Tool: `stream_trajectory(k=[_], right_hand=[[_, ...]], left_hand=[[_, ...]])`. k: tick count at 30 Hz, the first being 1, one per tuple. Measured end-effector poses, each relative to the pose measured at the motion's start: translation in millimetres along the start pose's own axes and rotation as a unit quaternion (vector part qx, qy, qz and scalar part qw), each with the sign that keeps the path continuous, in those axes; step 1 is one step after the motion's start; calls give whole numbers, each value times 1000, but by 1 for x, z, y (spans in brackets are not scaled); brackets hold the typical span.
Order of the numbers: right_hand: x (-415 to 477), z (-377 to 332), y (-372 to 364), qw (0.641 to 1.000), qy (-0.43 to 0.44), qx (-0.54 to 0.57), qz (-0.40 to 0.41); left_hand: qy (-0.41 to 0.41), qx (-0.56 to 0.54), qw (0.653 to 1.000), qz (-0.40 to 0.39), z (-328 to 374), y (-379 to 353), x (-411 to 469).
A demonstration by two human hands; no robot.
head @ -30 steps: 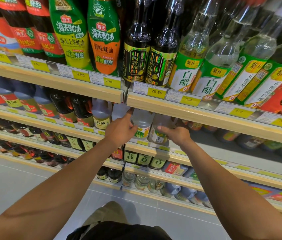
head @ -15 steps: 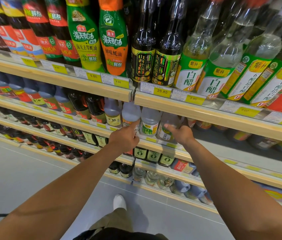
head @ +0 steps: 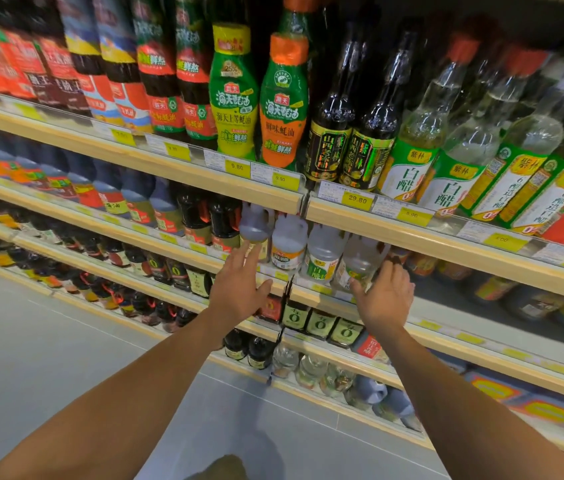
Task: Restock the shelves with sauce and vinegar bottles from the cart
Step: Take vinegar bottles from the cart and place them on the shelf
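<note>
place: grocery shop | evidence: tiered shelves (head: pixel 447 239) of bottled sauces (head: pixel 235 98), yellow price tags (head: pixel 356 199)

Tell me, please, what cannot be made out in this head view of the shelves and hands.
Head view only:
The cart: outside the frame.
Red-labelled bottles, top left: motion blur, print unreadable.
Clear jugs: caps hidden behind the upper shelf edge.
Right hand: whether it touches the rightmost jug is unclear; fingers overlap it.

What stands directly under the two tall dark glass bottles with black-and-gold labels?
Clear plastic jugs with green-and-white labels on the next shelf down. The wooden shelf edge covers their tops, and anything behind them is hidden.
</note>
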State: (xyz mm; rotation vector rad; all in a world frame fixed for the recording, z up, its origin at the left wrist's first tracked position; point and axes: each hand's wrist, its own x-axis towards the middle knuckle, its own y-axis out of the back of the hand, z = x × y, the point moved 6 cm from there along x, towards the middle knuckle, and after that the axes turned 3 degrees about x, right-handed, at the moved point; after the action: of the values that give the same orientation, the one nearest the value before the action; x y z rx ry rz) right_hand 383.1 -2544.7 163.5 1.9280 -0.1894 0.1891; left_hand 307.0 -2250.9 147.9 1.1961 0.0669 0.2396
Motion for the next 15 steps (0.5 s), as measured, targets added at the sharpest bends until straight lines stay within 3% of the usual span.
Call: stream_trajectory(k=[7, 13, 15], right_hand=[[-46, -92, -2, 994, 99, -45, -15], [-109, -253, -18, 962, 255, -71, -64], [-130, -311, -20, 947, 310, -70, -47]], left_hand=[[-10, 110, 992, 55, -86, 68, -42], [25, 133, 988, 76, -204, 147, -100], [34, 138, 986, 85, -242, 175, -122]])
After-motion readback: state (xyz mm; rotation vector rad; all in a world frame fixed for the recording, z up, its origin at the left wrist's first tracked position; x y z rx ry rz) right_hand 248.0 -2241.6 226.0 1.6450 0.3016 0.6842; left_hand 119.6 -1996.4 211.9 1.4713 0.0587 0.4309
